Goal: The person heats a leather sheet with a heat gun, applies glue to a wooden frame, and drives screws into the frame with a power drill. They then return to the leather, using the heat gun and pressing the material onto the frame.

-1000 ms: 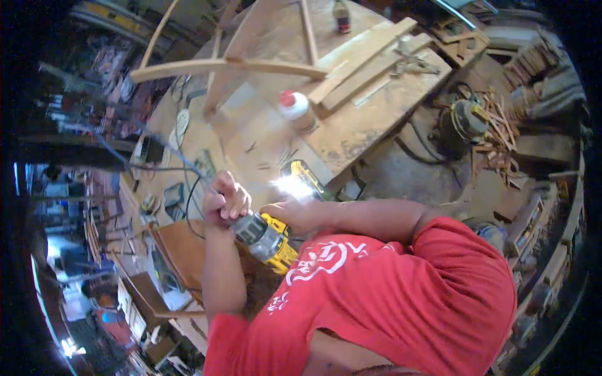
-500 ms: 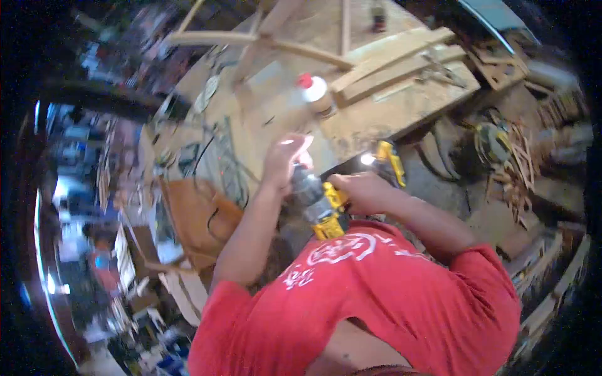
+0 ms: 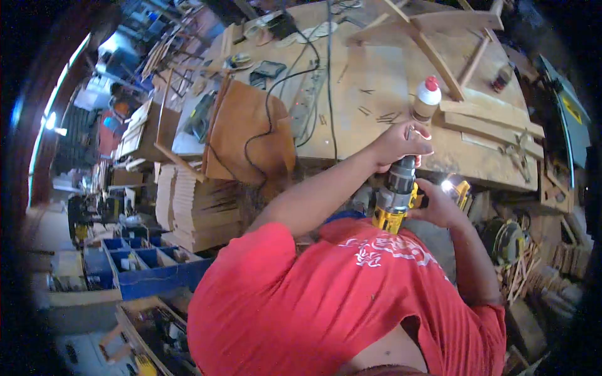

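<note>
A yellow and black power drill [image 3: 394, 203] is held close to the red shirt, its chuck [image 3: 402, 168] pointing up at the workbench [image 3: 351, 128]. My right hand [image 3: 441, 205] is wrapped round the drill's handle, with the yellow base and a bright light beside it. At the tip of the chuck, my left hand [image 3: 404, 145] is closed, fingers pinched around something thin that is too small to name. A white glue bottle with a red cap [image 3: 427, 99] stands on the bench just beyond my left hand.
Several loose screws or nails [image 3: 387, 117], a power strip [image 3: 304, 103] and black cables lie on the bench. Wooden boards [image 3: 489, 125] and a wooden frame [image 3: 433, 53] are at the right. Brown sheet material [image 3: 251, 128], stacked wood [image 3: 188, 203] and a blue divided bin [image 3: 147, 283] sit left.
The view has swung left, so the bench, hands and drill appear farther right. Both hands remain at the drill, my left at the chuck and my right at the handle.
</note>
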Demonstrator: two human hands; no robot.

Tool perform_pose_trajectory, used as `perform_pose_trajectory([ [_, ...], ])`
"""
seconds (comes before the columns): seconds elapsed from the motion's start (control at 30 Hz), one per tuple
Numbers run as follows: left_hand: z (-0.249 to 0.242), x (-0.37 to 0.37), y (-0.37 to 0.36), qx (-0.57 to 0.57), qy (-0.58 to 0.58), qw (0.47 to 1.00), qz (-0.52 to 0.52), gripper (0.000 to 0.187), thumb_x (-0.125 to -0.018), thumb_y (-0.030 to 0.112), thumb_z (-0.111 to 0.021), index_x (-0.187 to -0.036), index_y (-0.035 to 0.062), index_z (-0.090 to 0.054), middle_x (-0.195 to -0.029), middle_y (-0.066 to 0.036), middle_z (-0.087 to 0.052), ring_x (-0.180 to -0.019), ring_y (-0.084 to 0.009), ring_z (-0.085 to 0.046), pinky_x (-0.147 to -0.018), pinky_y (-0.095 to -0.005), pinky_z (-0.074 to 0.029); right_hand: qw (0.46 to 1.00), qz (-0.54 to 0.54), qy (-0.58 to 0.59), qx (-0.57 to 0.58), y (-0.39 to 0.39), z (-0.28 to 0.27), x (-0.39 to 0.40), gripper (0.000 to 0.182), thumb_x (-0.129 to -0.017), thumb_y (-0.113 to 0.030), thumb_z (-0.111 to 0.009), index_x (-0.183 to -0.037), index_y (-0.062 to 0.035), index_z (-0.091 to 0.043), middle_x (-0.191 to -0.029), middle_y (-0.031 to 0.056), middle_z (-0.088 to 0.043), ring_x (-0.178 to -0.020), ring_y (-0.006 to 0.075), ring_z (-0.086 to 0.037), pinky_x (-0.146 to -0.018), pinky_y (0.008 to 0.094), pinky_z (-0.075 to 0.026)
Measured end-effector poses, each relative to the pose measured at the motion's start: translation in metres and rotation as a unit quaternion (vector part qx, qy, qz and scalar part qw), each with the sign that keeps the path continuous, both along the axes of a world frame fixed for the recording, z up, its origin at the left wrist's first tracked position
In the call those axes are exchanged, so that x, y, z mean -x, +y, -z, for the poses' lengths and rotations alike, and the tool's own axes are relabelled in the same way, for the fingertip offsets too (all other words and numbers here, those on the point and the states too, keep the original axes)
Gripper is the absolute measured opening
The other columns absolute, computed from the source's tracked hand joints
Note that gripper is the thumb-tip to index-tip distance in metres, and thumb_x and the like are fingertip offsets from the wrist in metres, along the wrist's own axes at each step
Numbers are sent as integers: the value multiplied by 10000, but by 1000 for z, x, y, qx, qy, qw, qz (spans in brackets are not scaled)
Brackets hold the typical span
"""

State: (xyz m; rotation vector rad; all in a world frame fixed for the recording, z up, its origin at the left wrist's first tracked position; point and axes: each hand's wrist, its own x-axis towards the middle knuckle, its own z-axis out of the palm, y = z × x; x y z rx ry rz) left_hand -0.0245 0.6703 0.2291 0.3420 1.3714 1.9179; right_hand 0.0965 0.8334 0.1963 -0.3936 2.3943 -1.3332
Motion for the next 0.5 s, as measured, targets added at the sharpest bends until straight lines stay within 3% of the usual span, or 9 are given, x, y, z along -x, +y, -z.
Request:
perform_pose_trajectory([
  [0.03,6,0,-4,-6,-1,1000,-1,401,-728,173,-758,-1002,37,-500,-719,-42,-563,-572,-123,-560,-529,-268,-469,1000,-14,5,-2,-6,0,-4,773,-594,-125,-807,-1272,-42,-446,-1138,144,-594,-1053,234,-554,-890,346,-435],
  [0.13,21,5,-19,-14,7,1000,-20,442,-724,166,-760,-1043,42,-481,-728,-37,-562,-590,-127,-569,-558,-269,-480,981,55,148,-116,-23,4,-12,748,-623,-64,-739,-1283,-62,-388,-1064,202,-582,-998,371,-554,-858,433,-437],
  [0.17,26,4,-20,-23,-13,999,-35,445,-721,165,-763,-1043,41,-481,-720,-37,-561,-590,-129,-568,-555,-271,-480,975,83,148,-143,-27,15,-7,657,-656,-55,-690,-1251,-70,-411,-984,214,-592,-935,418,-548,-790,475,-445],
  [0.2,29,4,-18,-32,-31,998,-50,448,-718,164,-765,-1043,40,-482,-712,-36,-559,-590,-130,-568,-552,-273,-480,975,75,154,-143,-29,18,-6,657,-656,-55,-690,-1251,-70,-411,-984,214,-592,-935,418,-548,-790,475,-445],
  [0.27,30,7,-13,-46,-50,995,-76,434,-716,105,-756,-1047,53,-479,-693,-63,-555,-537,-140,-551,-494,-285,-471,963,94,149,-206,-31,23,-8,424,-734,-45,-564,-1140,-36,-445,-942,204,-589,-909,394,-549,-705,480,-439],
  [0.33,25,8,-15,-15,-16,997,-79,430,-717,88,-744,-1052,51,-479,-689,-64,-551,-518,-141,-545,-476,-290,-465,956,101,185,-205,-34,30,-4,340,-739,-78,-587,-1058,-44,-475,-887,174,-592,-865,377,-557,-697,484,-442],
  [0.5,11,10,-11,25,21,995,-95,402,-736,105,-736,-1057,32,-505,-663,-49,-558,-506,-122,-538,-455,-272,-436,949,111,199,-218,-35,25,-1,324,-743,-113,-614,-1042,-64,-497,-879,164,-609,-849,368,-579,-704,470,-458],
])
